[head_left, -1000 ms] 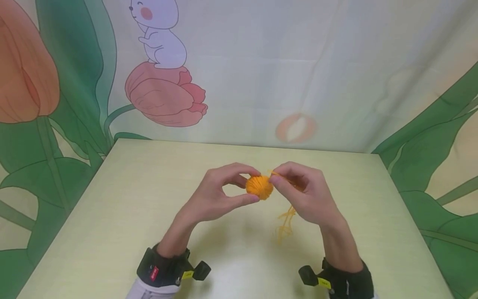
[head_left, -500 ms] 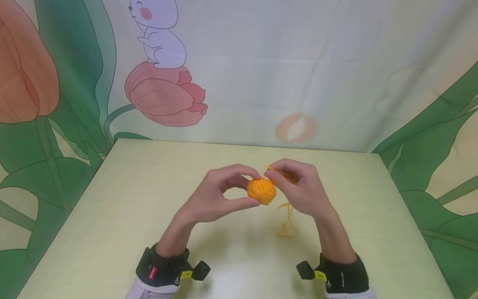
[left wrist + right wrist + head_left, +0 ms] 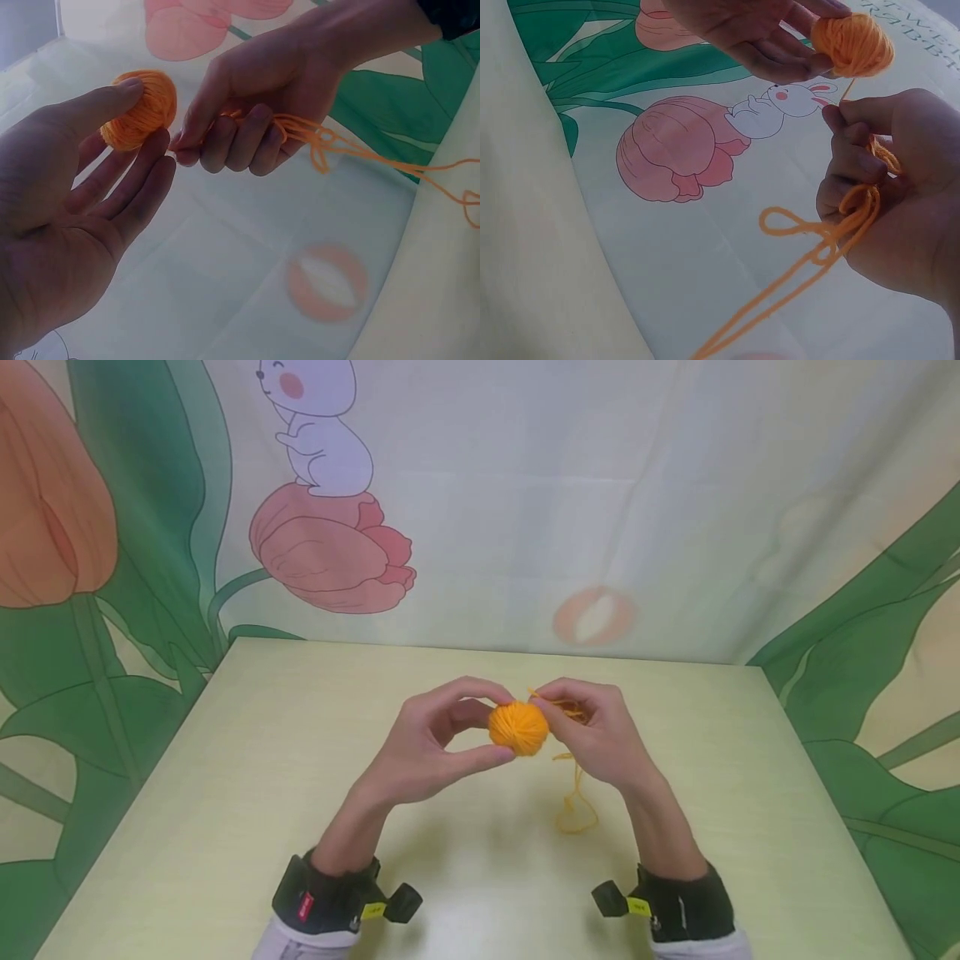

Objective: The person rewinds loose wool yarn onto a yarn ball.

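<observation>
A small ball of orange yarn [image 3: 519, 728] is held up over the table between the thumb and fingertips of my left hand [image 3: 435, 742]. Close on its right, my right hand [image 3: 600, 727] pinches the yarn strand between thumb and index finger, its other fingers curled round loose yarn. In the right wrist view a short taut strand [image 3: 847, 90] links the yarn ball [image 3: 855, 45] to that pinch. Loose yarn [image 3: 576, 802] hangs in loops below the right hand. In the left wrist view these yarn tails [image 3: 360, 150] trail off to the right.
Both hands are above a pale table [image 3: 300, 710]. Behind it hangs a light cloth [image 3: 525, 510] printed with tulips, leaves and a rabbit. Each wrist wears a black band [image 3: 330, 893] with a small camera.
The ball has turned in my left fingers and now sits slightly higher than half a second ago. My right hand has shifted left, still pinching the strand, with the loose yarn swaying below.
</observation>
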`<act>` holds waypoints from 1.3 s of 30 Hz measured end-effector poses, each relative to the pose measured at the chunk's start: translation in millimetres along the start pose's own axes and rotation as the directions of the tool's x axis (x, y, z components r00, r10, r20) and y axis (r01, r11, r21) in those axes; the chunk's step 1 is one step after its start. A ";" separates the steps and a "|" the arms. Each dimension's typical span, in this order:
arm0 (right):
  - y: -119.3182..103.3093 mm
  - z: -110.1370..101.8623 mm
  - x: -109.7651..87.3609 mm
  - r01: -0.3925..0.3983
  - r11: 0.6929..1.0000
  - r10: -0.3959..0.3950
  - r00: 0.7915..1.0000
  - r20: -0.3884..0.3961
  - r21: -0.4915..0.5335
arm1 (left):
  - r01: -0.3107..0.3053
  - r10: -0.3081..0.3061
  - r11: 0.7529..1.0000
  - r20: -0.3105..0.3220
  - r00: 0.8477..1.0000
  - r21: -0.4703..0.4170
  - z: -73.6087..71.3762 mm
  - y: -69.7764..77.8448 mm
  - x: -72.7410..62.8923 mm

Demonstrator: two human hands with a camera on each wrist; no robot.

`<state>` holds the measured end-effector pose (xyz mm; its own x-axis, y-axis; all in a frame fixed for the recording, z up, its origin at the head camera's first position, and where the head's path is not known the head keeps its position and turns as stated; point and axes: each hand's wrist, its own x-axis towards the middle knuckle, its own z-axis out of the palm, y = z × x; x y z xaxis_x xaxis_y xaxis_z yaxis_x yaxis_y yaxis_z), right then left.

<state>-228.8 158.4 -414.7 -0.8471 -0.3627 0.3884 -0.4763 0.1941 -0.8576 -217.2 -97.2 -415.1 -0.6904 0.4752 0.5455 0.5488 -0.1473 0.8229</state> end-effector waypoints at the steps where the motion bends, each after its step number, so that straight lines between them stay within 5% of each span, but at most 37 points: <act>1: 0.4 0.7 0.5 -0.008 1.000 0.008 1.000 0.006 0.003 | -0.002 0.002 1.000 -0.012 1.000 -0.004 -0.4 0.0 -0.2; 8: 3.2 6.6 3.6 -0.051 0.999 0.050 0.996 0.069 0.015 | -0.034 0.025 0.997 -0.145 0.989 -0.064 -3.1 0.3 -0.7; 19: 12.6 9.9 6.4 -0.136 0.990 0.139 0.984 0.112 -0.033 | -0.045 0.001 0.991 -0.332 0.943 -0.127 -12.0 1.3 -2.3; 22: 16.2 7.6 7.5 -0.168 0.986 0.169 0.980 0.104 -0.016 | -0.040 -0.018 0.990 -0.395 0.918 -0.139 -17.6 2.8 -2.9; 27: 19.5 -0.8 8.4 -0.220 0.971 0.224 0.974 0.040 -0.097 | -0.029 -0.042 0.991 -0.523 0.851 -0.128 -28.6 5.2 -3.7; 32: 23.6 -14.5 6.9 -0.267 0.903 0.268 0.962 -0.045 -0.336 | -0.033 -0.019 0.997 -0.608 0.793 -0.074 -39.6 5.9 -4.7; 39: 29.4 -39.3 0.7 -0.296 0.772 0.304 0.949 -0.083 -0.562 | -0.054 0.025 0.998 -0.659 0.752 -0.024 -50.6 7.5 -5.9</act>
<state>-252.7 199.7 -426.4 -0.9682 -0.2098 0.1363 -0.2495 0.7696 -0.5878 -232.9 -145.1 -404.0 -0.8160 -0.2178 0.5354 0.5738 -0.1937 0.7957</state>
